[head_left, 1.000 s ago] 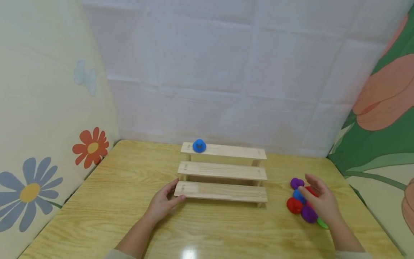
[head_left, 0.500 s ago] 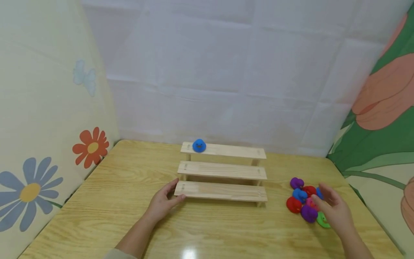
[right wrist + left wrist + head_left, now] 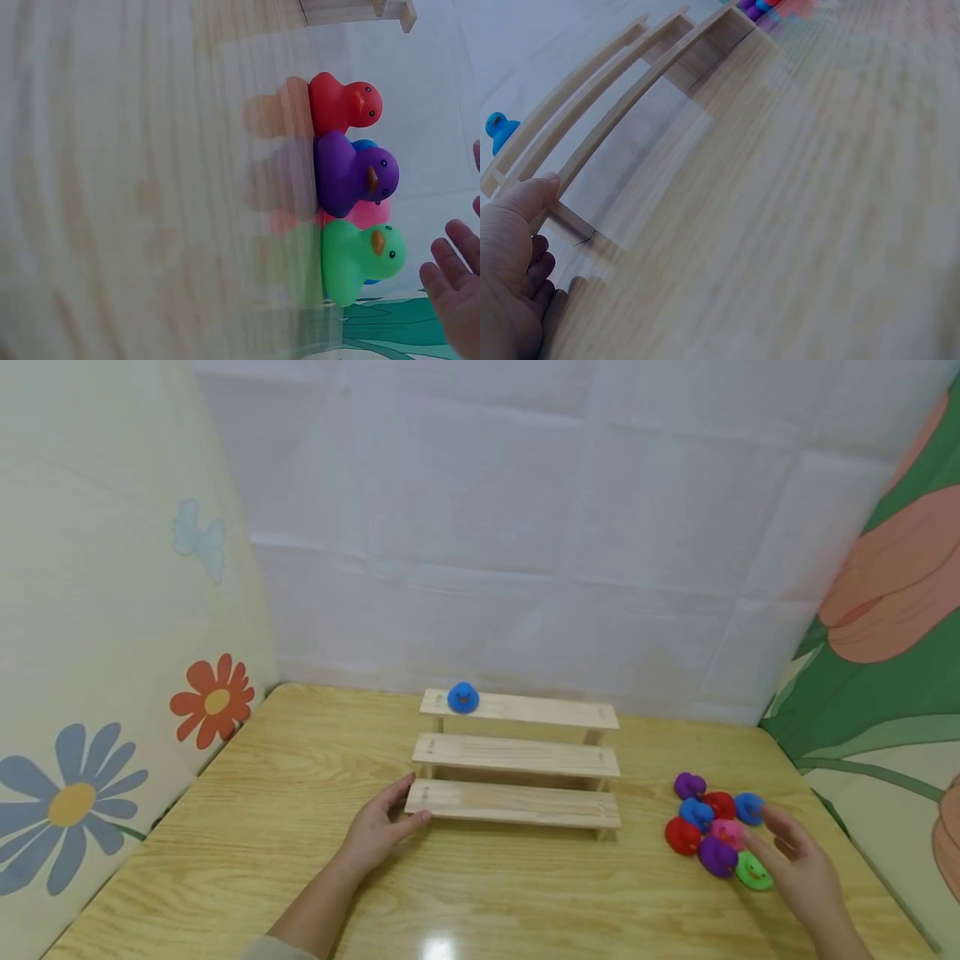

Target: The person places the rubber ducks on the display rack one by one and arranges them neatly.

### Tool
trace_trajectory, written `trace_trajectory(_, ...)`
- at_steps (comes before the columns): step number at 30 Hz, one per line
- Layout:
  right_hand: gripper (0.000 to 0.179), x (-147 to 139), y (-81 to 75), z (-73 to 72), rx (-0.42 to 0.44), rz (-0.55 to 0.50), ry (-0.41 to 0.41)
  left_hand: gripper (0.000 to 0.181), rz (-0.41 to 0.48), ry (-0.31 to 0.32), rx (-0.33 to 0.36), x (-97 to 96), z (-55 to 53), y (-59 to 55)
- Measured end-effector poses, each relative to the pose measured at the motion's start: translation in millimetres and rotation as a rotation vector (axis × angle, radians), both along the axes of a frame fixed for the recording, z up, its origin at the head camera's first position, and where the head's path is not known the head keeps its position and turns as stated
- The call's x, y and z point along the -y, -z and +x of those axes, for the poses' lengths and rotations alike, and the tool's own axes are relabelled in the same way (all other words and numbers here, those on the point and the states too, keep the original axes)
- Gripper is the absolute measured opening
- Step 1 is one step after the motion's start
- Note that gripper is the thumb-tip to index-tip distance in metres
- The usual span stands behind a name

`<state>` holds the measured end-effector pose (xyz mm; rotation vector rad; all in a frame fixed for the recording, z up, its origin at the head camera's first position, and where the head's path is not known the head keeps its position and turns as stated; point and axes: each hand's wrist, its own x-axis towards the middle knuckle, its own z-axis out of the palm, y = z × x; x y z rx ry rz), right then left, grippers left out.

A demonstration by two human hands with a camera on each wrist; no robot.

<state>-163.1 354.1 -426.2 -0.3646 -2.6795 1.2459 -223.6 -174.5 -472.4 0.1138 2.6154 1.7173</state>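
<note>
A three-step wooden shelf (image 3: 517, 802) stands on the table, and my left hand (image 3: 372, 833) grips the left end of its lowest step. In the left wrist view the thumb lies against the board with the fingers curled below it. One blue rubber duck (image 3: 462, 698) sits at the left of the top step. My right hand (image 3: 806, 877), holding nothing, hovers with spread fingers at the right of a cluster of rubber ducks. Nearest to it are a green duck (image 3: 753, 871), a pink duck (image 3: 727, 834) and a blue duck (image 3: 749, 808).
Also in the cluster are a purple duck (image 3: 352, 174) and a red duck (image 3: 341, 103) at the front, with several more behind. The wooden table (image 3: 525, 902) is backed by a white cloth (image 3: 480, 527). Flower-patterned panels flank both sides.
My right hand has moved right and toward me, from above the ducks to their right side, uncovering the green, pink and far blue ducks. My left hand has stayed on the shelf.
</note>
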Motion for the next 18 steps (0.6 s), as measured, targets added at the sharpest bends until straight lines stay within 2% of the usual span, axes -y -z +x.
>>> trace_trajectory(8, 0.075, -10, 5.1, 2.1, 0.04, 0.045, 0.013, 0.077, 0.003, -0.001, -0.001, 0.3, -0.4, 0.5)
trace_trajectory(18, 0.085, -20, 8.7, 3.9, 0.154, 0.027, -0.066, 0.078, 0.015, 0.0, 0.001, 0.1, 0.1, 0.5)
